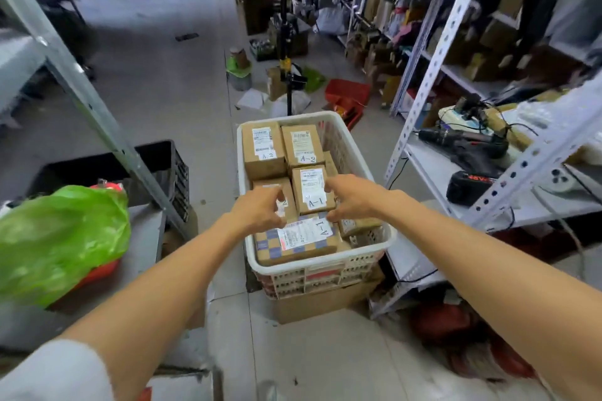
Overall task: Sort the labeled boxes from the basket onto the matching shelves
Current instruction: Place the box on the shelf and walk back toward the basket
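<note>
The box marked A-1 [313, 187] is stood on end near the middle of the basket [340, 143], label upward so that the shelf code can be read. A checkered box [293, 246], also marked A-1, is laid flat against the near edge, and the A-2 boxes [264, 150] are packed along the far edge. The left hand [257, 210] and right hand [353, 198] are positioned on either side of the upright box, presumably for a two-sided lift; the fingers of both are partly curled, but it cannot be told whether anything is gripped.

grey floor [156, 81], cardboard box [325, 303], white basket [321, 262] atop
</note>
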Demonstrator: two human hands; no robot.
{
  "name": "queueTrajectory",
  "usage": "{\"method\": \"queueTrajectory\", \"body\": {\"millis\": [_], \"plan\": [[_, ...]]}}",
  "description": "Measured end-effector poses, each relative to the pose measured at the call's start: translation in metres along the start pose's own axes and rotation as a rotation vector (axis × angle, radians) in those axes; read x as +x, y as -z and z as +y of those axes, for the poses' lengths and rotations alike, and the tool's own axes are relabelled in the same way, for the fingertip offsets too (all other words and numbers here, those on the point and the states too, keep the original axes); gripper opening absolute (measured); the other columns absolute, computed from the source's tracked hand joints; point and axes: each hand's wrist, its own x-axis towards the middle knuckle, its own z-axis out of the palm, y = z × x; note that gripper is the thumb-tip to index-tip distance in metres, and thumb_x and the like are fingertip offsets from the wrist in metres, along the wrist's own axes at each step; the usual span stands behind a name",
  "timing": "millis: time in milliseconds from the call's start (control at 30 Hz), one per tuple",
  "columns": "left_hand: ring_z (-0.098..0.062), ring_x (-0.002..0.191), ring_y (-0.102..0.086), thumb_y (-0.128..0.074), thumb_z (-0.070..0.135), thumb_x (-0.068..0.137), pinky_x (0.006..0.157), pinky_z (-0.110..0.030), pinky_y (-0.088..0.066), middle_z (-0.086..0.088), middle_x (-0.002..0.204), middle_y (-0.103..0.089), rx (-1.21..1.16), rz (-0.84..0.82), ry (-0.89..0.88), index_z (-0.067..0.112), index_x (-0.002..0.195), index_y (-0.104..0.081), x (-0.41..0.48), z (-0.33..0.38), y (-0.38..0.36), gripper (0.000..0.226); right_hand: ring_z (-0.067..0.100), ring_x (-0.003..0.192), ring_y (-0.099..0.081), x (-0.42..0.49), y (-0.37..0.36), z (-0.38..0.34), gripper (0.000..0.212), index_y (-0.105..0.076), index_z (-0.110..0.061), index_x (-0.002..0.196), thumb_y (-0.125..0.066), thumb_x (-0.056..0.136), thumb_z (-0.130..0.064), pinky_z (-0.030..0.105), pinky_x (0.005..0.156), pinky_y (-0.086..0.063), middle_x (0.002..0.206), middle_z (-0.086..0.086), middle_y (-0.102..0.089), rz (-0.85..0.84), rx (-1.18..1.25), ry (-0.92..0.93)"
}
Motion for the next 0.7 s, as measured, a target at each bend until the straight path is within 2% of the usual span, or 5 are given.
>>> {"method": "queueTrajectory", "body": {"millis": [167,300,433,567,700], "plan": [[-0.021,0.099,-0.059,-0.073,0.027,0.077,0.081,-0.035,-0.051,-0.003,0.113,-0.063,-0.01,-0.095,0.05,0.016,0.123,-0.051,0.034,-0.024,-0.023,0.052,0.025,0.108,-0.054,0.038,-0.014,0.011,0.058,-0.046,-0.012,0.129,-0.071,0.082,-0.034,0.042,0.091,-0.048,0.123,0.006,-0.054,-0.062,0.021,0.012],[-0.022,0.1,-0.059,-0.072,0.028,0.077,0.084,-0.038,-0.051,-0.003,0.114,-0.063,-0.032,-0.148,0.07,0.016,0.125,-0.051,0.06,-0.024,-0.049,0.053,0.026,0.105,-0.054,0.073,-0.028,0.025,0.056,-0.046,-0.01,0.126,-0.071,0.082,-0.034,0.043,0.089,-0.049,0.121,0.009,-0.054,-0.141,-0.001,0.054],[-0.024,0.104,-0.058,-0.073,0.033,0.075,0.085,-0.04,-0.051,-0.001,0.122,-0.058,0.017,-0.175,0.098,0.018,0.128,-0.047,0.081,-0.027,-0.074,0.061,0.025,0.107,-0.052,0.108,-0.043,0.037,0.057,-0.046,-0.01,0.127,-0.072,0.081,-0.031,0.038,0.087,-0.048,0.122,0.007,-0.053,-0.225,0.001,0.118],[-0.024,0.113,-0.054,-0.074,0.035,0.074,0.088,-0.039,-0.05,-0.002,0.132,-0.049,0.065,-0.164,0.142,0.019,0.136,-0.04,0.095,-0.038,-0.094,0.073,0.025,0.11,-0.052,0.142,-0.062,0.045,0.055,-0.048,-0.01,0.126,-0.072,0.081,-0.03,0.034,0.084,-0.045,0.125,0.008,-0.053,-0.298,-0.018,0.189],[-0.026,0.114,-0.052,-0.076,0.032,0.071,0.085,-0.037,-0.048,-0.004,0.132,-0.048,-0.085,-0.104,0.259,0.017,0.136,-0.04,0.1,-0.045,-0.113,0.076,0.025,0.117,-0.048,0.17,-0.082,0.049,0.068,-0.041,-0.013,0.134,-0.075,0.079,-0.033,0.032,0.085,-0.042,0.132,0.008,-0.048,-0.268,-0.008,0.236]]}}
